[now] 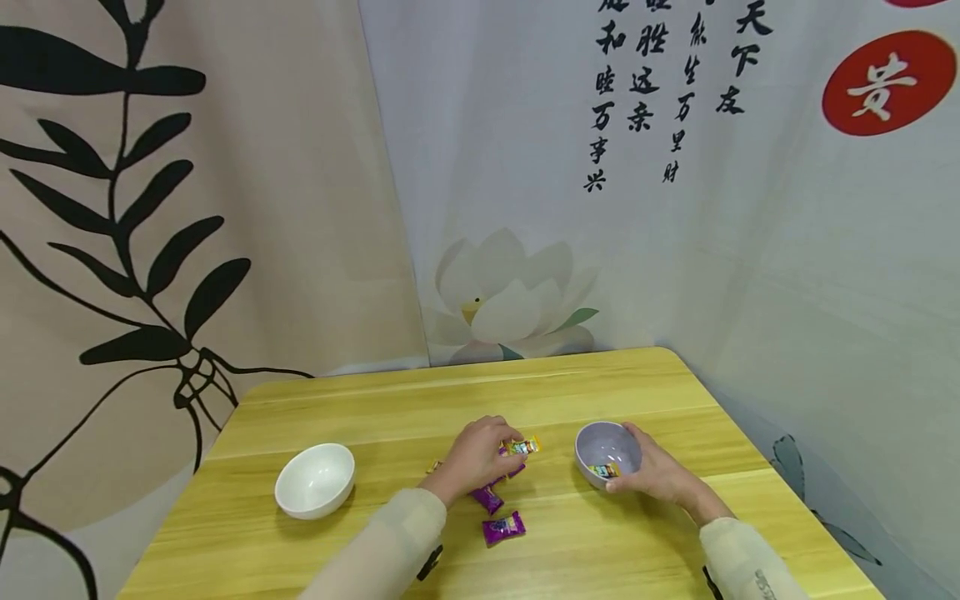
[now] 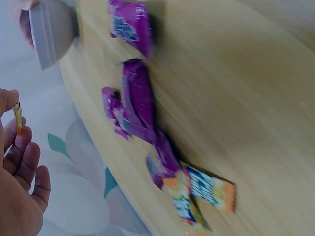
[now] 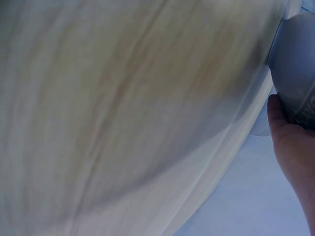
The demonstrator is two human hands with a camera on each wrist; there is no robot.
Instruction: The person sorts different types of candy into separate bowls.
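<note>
My left hand (image 1: 477, 458) pinches a yellow-wrapped candy (image 1: 524, 446) between thumb and fingertips, lifted above the table. In the left wrist view that candy (image 2: 18, 118) shows edge-on. Beneath the hand lie several purple-wrapped candies, one of them a purple candy (image 1: 504, 528) nearest me. Two yellow-orange candies, one here (image 2: 209, 189), lie beside the purple ones in the left wrist view. My right hand (image 1: 663, 473) grips the side of a greyish-purple bowl (image 1: 606, 433), thumb at the near rim. One yellow-wrapped candy (image 1: 603, 471) lies inside this bowl.
A white bowl (image 1: 315, 481) stands on the left of the wooden table (image 1: 600, 550). Printed cloth (image 1: 300, 208) hangs behind the table and along its right side.
</note>
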